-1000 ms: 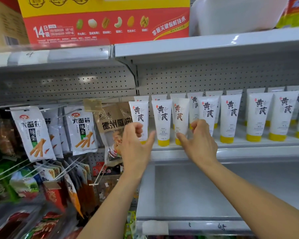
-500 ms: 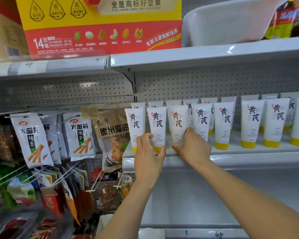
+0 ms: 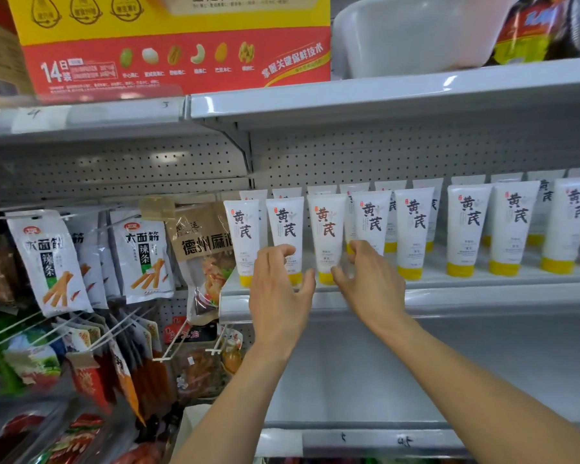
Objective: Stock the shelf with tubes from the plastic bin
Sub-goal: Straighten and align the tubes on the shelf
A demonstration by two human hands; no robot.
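On the middle shelf (image 3: 466,298), head view: white tubes (image 3: 467,226) with yellow caps stand cap-down in a front row, and a second row is just behind them. My two hands are up at the left end of the row. Left hand (image 3: 278,293): fingers loosely curled in front of the second tube (image 3: 285,222), thumb stretched toward the third tube (image 3: 327,229); can't tell if it's grasping or released. Right hand (image 3: 374,286): thumb tip at the low right edge of the third tube, fingers curled just beside it; can't tell if that's a grasp either. The third tube stands upright between both hands, its cap on the shelf. White plastic bin (image 3: 416,38) sits on the top shelf (image 3: 382,98), beside a red-yellow box (image 3: 175,45). Snack bags (image 3: 51,259) hang on pegs to the left. The lower shelf (image 3: 349,380) is grey.
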